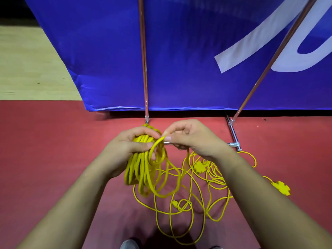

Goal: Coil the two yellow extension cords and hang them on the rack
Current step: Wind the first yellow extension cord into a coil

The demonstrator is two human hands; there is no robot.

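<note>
1. The left hand (129, 142) is closed around the top of a bunch of loops (142, 169) of yellow cord. The loops hang down toward 6 o'clock.
2. The right hand (190, 139) pinches one strand (158, 141) between thumb and finger, right beside the left hand.
3. The loose cord (194, 196) lies tangled on the red floor (45, 150), with a plug block (281, 187) at 4 o'clock.
4. The cord looks light, bendy and a bit springy. I think it could slip or snag, so hold the loops at the top.
</note>
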